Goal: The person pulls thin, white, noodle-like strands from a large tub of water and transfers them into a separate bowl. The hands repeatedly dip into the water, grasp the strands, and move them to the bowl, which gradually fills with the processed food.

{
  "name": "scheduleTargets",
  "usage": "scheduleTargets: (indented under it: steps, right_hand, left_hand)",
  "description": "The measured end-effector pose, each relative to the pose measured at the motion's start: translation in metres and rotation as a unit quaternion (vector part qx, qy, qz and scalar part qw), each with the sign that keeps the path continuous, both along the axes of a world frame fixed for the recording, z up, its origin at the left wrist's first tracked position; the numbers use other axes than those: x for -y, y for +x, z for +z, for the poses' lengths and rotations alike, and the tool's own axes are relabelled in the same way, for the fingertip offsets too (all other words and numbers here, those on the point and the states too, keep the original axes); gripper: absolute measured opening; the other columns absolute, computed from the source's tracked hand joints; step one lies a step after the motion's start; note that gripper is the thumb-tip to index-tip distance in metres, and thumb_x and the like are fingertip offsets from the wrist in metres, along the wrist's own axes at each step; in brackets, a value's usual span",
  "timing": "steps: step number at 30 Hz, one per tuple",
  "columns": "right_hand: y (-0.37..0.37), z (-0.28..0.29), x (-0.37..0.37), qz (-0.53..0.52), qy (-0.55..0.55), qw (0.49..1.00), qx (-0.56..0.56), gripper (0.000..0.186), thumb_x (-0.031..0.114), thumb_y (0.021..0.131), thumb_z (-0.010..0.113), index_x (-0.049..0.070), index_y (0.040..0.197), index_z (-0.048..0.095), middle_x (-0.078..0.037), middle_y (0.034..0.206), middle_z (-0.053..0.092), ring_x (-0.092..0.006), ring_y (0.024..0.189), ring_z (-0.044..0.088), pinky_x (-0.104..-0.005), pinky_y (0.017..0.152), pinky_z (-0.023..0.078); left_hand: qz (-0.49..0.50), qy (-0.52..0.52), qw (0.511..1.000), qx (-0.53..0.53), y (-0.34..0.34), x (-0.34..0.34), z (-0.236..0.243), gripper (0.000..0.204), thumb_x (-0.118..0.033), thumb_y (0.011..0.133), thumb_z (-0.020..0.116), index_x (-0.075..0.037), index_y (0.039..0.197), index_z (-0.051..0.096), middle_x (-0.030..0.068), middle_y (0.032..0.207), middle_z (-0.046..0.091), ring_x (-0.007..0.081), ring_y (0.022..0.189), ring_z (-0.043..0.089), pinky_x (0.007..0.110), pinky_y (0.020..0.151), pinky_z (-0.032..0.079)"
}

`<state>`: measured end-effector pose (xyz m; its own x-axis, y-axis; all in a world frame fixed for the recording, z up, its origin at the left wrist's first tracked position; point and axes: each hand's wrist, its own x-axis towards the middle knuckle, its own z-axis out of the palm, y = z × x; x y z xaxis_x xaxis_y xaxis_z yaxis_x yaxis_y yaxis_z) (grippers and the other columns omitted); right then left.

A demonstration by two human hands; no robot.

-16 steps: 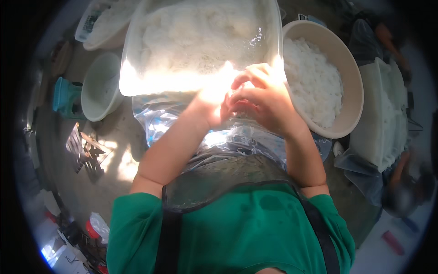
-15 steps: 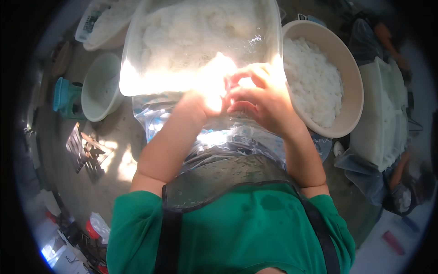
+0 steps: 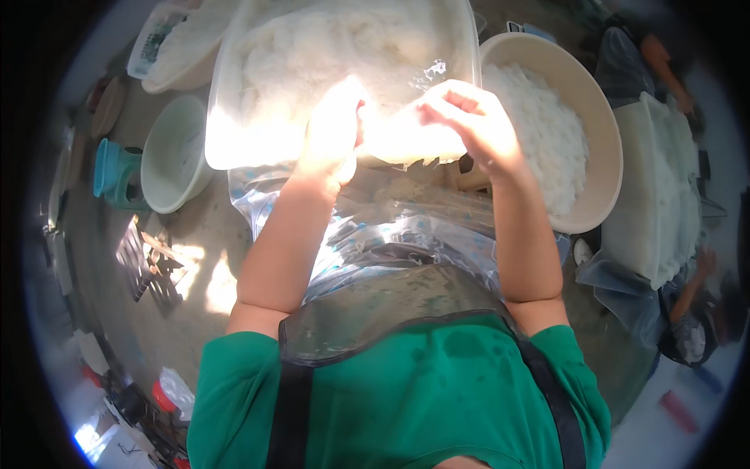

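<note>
In front of me stands a large pale tub (image 3: 217, 94), filled with a wet, whitish stringy mass (image 3: 320, 47). Over its near edge, in harsh sunlight, my left hand (image 3: 334, 129) is raised with its fingers drawn together. My right hand (image 3: 478, 125) is a little apart from it on the right, thumb and fingers pinched together and bent toward the left hand. Glare washes out the space between the hands, so what they hold cannot be made out. Right of the tub, a beige basin (image 3: 605, 156) contains a heap of small white clumps (image 3: 539, 133).
At left are a pale green bowl (image 3: 162, 168), a teal stool (image 3: 113, 168) and a container of white stuff (image 3: 187, 47). A white crate (image 3: 637, 195) stands far right, near other people's arms (image 3: 664, 66). A clear plastic sheet (image 3: 391, 227) drapes below the tub.
My hands were close together at the tub's near edge. Now they are apart, both a little higher, the left one moved leftward and the right one slightly rightward.
</note>
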<state>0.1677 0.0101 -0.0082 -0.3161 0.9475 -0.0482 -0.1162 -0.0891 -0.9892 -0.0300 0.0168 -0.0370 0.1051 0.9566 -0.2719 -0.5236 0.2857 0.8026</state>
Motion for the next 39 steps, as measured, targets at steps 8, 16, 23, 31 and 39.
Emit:
scheduleTargets:
  steps: [8,16,23,31,39]
  right_hand:
    - [0.005,0.075,-0.035,-0.055,0.362,0.890,0.273,0.015,0.016,0.079,0.063,0.013,0.093,0.067,-0.003,0.080,0.066,-0.0173,0.071,0.061,-0.0295,0.067,0.049]
    - [0.005,0.030,-0.040,0.059,0.286,0.933,0.212,0.029,0.016,0.076,0.066,0.011,0.105,0.063,-0.009,0.106,0.060,-0.0215,0.089,0.059,-0.0327,0.079,0.050]
    - [-0.010,0.036,-0.019,-0.236,0.305,0.901,0.200,0.013,0.014,0.079,0.060,0.006,0.085,0.070,-0.007,0.094,0.068,-0.0204,0.088,0.062,-0.0293,0.077,0.049]
    - [-0.009,0.051,-0.010,-0.112,0.341,0.914,0.192,0.024,0.020,0.088,0.056,0.002,0.096,0.069,-0.013,0.110,0.064,-0.0260,0.116,0.051,-0.0379,0.100,0.035]
    - [0.024,0.028,-0.018,-0.022,0.086,0.977,-0.194,0.022,0.015,0.088,0.054,-0.004,0.082,0.064,-0.017,0.112,0.061,-0.0245,0.101,0.060,-0.0376,0.091,0.045]
  left_hand:
    - [-0.236,0.162,0.942,-0.175,0.020,-0.002,0.074,0.018,-0.018,0.092,0.047,-0.006,0.103,0.054,0.0004,0.095,0.056,0.0121,0.083,0.053,0.028,0.076,0.043]
    - [-0.192,0.457,0.686,-0.533,0.017,-0.025,0.122,0.028,-0.027,0.093,0.048,-0.001,0.088,0.056,0.0146,0.076,0.058,0.0245,0.071,0.055,0.036,0.065,0.043]
    - [0.093,0.407,0.806,-0.420,0.025,-0.021,0.022,0.022,-0.021,0.079,0.066,-0.004,0.091,0.062,0.0102,0.083,0.061,0.0216,0.076,0.059,0.031,0.070,0.048]
    - [-0.105,0.344,0.889,-0.283,0.066,-0.003,0.039,0.033,-0.032,0.091,0.052,-0.003,0.107,0.051,0.0094,0.097,0.057,0.0239,0.092,0.055,0.036,0.081,0.045]
    - [-0.241,0.055,0.969,-0.014,0.039,0.004,0.040,0.026,-0.029,0.095,0.046,-0.008,0.080,0.051,0.0014,0.076,0.050,0.0135,0.068,0.049,0.029,0.068,0.044]
